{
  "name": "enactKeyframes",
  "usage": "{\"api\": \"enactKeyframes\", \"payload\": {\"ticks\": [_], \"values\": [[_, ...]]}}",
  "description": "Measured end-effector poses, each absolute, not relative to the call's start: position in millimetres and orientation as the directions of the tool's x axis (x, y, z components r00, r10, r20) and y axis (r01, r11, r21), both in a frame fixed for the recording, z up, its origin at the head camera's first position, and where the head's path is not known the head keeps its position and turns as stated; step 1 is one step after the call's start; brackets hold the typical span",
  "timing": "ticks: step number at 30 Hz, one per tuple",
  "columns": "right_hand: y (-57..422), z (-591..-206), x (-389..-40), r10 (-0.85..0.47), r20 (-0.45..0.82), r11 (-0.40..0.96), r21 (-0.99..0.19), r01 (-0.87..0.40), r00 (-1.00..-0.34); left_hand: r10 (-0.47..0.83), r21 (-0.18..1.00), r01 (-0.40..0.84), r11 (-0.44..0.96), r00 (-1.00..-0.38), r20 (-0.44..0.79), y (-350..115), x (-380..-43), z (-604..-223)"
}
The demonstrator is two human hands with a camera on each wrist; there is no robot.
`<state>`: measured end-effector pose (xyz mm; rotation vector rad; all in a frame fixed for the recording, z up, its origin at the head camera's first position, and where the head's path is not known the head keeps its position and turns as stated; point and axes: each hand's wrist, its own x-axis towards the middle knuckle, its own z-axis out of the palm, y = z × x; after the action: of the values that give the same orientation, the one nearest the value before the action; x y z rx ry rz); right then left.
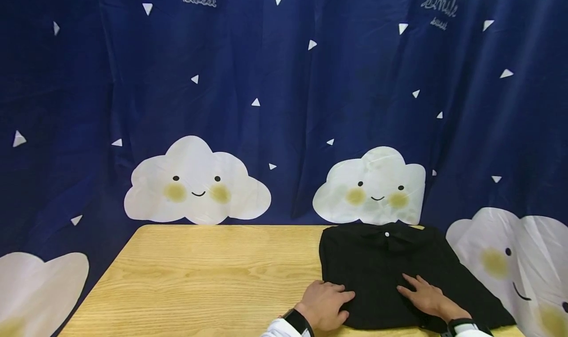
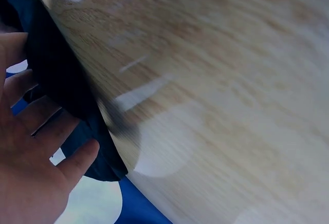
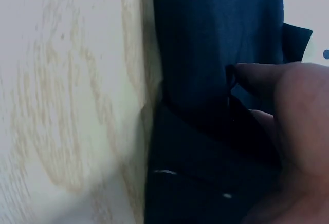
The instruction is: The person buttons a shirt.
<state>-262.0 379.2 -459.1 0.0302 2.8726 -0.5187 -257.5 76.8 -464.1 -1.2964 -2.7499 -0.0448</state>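
A black collared shirt (image 1: pixel 368 273) with a small white button (image 1: pixel 387 234) lies folded on the right part of the wooden table. At its left edge rests my left hand (image 1: pixel 324 302), fingers extended onto the fabric; the left wrist view shows the hand (image 2: pixel 36 136) with its fingers spread against the dark cloth (image 2: pixel 56 64). My right hand (image 1: pixel 426 295) lies on the middle of the shirt, fingers stretched out. Close up in the right wrist view, the thumb of the right hand (image 3: pixel 303 116) touches a fold of the cloth (image 3: pixel 205 39).
The pale wooden table (image 1: pixel 199 278) extends to the left of the shirt. Behind it hangs a dark blue curtain (image 1: pixel 222 115) printed with smiling clouds and white triangles. The shirt's lower right corner reaches toward the table's right edge.
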Motion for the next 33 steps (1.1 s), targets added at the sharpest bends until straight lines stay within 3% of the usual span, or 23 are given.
{"api": "enactKeyframes", "payload": {"ticks": [11,23,33], "values": [[364,-463,-262,-0.046,-0.19,0.955,-0.296,0.013,-0.981,0.72,0.082,0.725,0.684,-0.689,0.088,57,-259,-465],[300,-465,-258,-0.106,-0.271,0.975,-0.218,-0.046,-0.957,0.684,0.185,0.69,0.7,-0.722,0.105,-4,-257,-468],[242,-465,-253,0.002,-0.331,0.988,-0.143,0.053,-0.944,0.64,0.238,0.63,0.739,-0.767,0.043,-46,-249,-463]]}}
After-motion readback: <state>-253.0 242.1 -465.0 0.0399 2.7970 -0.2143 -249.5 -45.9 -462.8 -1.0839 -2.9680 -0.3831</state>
